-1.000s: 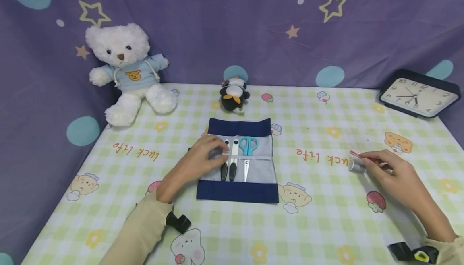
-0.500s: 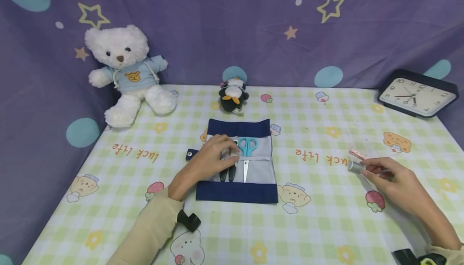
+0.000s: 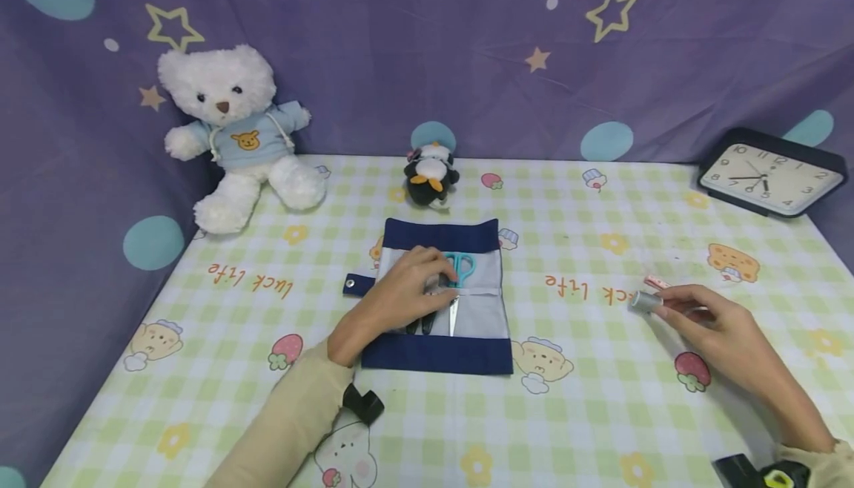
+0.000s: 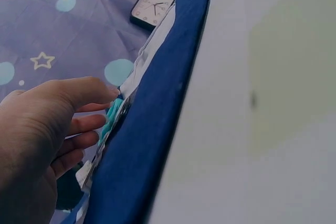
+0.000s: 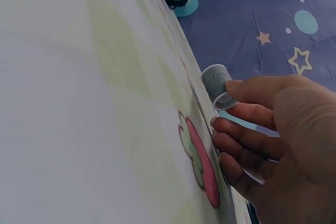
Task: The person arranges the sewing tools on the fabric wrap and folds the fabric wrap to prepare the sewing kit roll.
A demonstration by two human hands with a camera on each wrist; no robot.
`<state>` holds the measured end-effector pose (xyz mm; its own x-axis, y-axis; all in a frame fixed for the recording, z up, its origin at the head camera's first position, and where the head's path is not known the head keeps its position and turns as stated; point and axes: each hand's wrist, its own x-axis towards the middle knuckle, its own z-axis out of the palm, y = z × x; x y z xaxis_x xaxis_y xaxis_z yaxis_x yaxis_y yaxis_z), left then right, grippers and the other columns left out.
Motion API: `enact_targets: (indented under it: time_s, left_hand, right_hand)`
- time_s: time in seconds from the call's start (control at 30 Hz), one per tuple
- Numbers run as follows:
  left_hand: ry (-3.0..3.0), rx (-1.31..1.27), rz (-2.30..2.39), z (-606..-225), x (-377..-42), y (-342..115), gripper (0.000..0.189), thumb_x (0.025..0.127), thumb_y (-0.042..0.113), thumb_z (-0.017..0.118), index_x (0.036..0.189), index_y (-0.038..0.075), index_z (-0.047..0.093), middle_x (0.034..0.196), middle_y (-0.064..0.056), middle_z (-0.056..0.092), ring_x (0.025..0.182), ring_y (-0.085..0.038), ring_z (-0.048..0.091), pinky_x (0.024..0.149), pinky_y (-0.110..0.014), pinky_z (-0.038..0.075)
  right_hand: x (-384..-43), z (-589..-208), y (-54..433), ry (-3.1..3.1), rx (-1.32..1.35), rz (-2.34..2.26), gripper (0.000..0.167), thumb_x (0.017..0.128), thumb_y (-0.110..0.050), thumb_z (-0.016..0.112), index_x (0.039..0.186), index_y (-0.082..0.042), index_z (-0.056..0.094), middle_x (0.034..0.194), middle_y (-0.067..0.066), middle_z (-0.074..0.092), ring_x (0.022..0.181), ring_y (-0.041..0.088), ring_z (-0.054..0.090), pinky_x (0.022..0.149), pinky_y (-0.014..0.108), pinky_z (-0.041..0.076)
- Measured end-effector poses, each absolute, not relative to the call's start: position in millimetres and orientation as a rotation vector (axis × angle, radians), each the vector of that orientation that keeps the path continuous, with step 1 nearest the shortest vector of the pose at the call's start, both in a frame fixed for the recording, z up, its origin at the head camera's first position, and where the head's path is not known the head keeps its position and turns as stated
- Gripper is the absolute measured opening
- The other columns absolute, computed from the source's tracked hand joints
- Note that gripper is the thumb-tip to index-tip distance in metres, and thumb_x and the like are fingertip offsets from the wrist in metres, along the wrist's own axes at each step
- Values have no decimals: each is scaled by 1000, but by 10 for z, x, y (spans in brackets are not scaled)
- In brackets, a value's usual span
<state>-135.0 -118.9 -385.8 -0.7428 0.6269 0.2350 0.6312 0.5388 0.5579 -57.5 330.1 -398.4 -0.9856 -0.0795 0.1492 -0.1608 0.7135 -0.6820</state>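
Note:
An unrolled navy and grey fabric pouch (image 3: pixel 437 354) lies mid-table. Under its elastic strap sit scissors (image 3: pixel 454 317) with turquoise handles and slim tools with black lower ends (image 3: pixel 428 323), largely covered by my left hand (image 3: pixel 400 295). That hand's thumb and bent fingers are at the turquoise handles; in the left wrist view I see no clear grip on them. Over at the right, my right hand (image 3: pixel 717 332) pinches a spool of grey thread (image 5: pixel 216 83) by thumb and forefinger, tilted. A pale pink strip (image 3: pixel 657 281) shows just behind the spool.
A white teddy bear (image 3: pixel 245 136) sits at the back left. A small penguin toy (image 3: pixel 431 176) stands behind the pouch. A black-framed clock (image 3: pixel 770 176) leans at the back right. The pouch's snap tab (image 3: pixel 358 285) sticks out leftward.
My left hand has moved right across the pouch, from the slim tools to the scissors. My right hand keeps the thread spool and has shifted it slightly left, away from the pink strip.

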Motion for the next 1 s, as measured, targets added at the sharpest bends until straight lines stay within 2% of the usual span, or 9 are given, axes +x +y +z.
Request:
enact_targets:
  time_s: [0.1,0.2,0.23,0.43,1.0]
  left_hand:
    - [-2748,-1161,-992,-3853,-1353,-1137,14,97,22,74,106,11,76,112,-2,65,98,-20,53,89,-39,46]
    - [-2734,-1196,-976,-3852,-1353,-1092,13,97,21,74,106,11,76,110,-2,64,95,-19,52,87,-38,45]
    - [-2725,-1205,-967,-3853,-1353,-1078,13,97,21,75,105,11,76,109,-2,64,95,-19,52,86,-37,45]
    - [-2706,-1218,-912,-3866,-1346,-1028,10,96,18,76,104,12,77,108,-1,63,93,-18,51,85,-36,44]
    - [-2724,-1192,-864,-3904,-1356,-1011,13,94,19,78,105,11,79,101,-1,58,87,-18,44,81,-35,39]
  right_hand:
    - [-610,-3966,3219,-2809,207,1167,23,99,-14,72,120,-4,71,116,5,72,91,-10,60,75,8,46]
    - [-646,-3956,3139,-2808,216,1213,23,101,-16,71,121,-4,70,127,19,67,94,-12,60,77,8,47]
    - [-659,-3955,3111,-2805,221,1231,23,101,-16,71,121,-4,70,127,19,67,95,-12,61,77,8,47]
    - [-750,-3958,2911,-2760,276,1352,22,101,-16,71,119,-6,70,108,-1,72,94,-4,68,78,11,50]
    - [-1021,-3963,2365,-2598,469,1634,18,100,-6,70,117,-1,71,103,11,72,85,16,72,75,19,53]
